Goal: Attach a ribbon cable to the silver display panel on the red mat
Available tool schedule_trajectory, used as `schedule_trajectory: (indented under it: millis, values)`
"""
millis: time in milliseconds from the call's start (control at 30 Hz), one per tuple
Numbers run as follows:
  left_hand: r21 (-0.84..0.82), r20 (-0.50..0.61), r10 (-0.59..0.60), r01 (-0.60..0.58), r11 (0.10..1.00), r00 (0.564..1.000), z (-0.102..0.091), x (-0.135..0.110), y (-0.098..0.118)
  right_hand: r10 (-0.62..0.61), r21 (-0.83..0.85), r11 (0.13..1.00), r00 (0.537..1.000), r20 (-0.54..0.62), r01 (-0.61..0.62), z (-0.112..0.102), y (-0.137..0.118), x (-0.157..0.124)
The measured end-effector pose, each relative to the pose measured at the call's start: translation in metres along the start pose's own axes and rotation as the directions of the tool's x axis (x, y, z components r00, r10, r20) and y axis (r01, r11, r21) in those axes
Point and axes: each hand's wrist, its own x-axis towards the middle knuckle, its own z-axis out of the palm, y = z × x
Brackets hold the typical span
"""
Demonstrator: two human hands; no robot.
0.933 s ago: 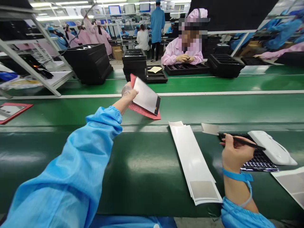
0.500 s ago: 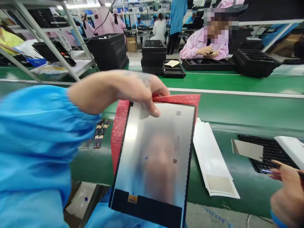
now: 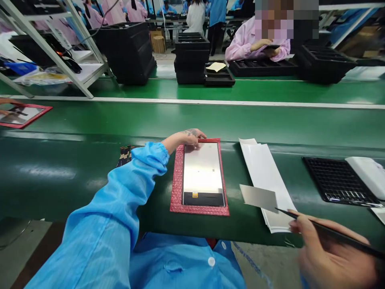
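Observation:
A flat display panel (image 3: 203, 172) lies on a red bubble-wrap sheet (image 3: 177, 188) on the green bench in front of me. My left hand (image 3: 188, 138) rests on the panel's far edge, fingers curled down onto it. My right hand (image 3: 327, 253), low at the right and blurred, grips black tweezers (image 3: 319, 228). The tweezer tips pinch a small grey film piece (image 3: 258, 197) held above the bench, just right of the panel. A stack of long white strips (image 3: 264, 168) lies under and beyond that piece.
A black gridded tray (image 3: 339, 180) with a white part (image 3: 367, 174) on it sits at the right. Dark flex cables (image 3: 123, 154) lie left of my sleeve. Another red-backed panel (image 3: 21, 114) lies far left. Black tray stacks (image 3: 192, 58) and a seated person in pink (image 3: 255, 40) are across the belt.
My left hand brought the panel with its red sheet from the belt toward me and laid it flat on the bench. My right hand lifted a grey film piece with the tweezers.

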Motion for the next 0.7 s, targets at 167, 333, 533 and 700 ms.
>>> schedule_trajectory:
  millis: [167, 333, 533, 700]
  values:
    - [0.011, -0.066, 0.178, -0.178, 0.984, 0.982, 0.024, -0.080, -0.017, 0.079, 0.193, 0.976, 0.989, 0.124, -0.102, 0.027, 0.005, -0.034]
    - [-0.517, 0.187, -0.150, 0.227, 0.825, 0.971, 0.078, -0.168, -0.035, 0.135, 0.309, 0.931, 0.969, 0.207, -0.196, 0.048, 0.015, -0.053]
    - [-0.666, 0.281, -0.269, 0.389, 0.637, 0.921, 0.104, -0.169, -0.035, -0.001, 0.398, 0.911, 0.965, 0.263, -0.108, 0.056, 0.018, -0.061]
    - [-0.664, 0.343, -0.246, 0.419, 0.619, 0.906, 0.102, -0.158, -0.031, -0.051, 0.440, 0.894, 0.957, 0.285, -0.084, 0.056, 0.015, -0.069]
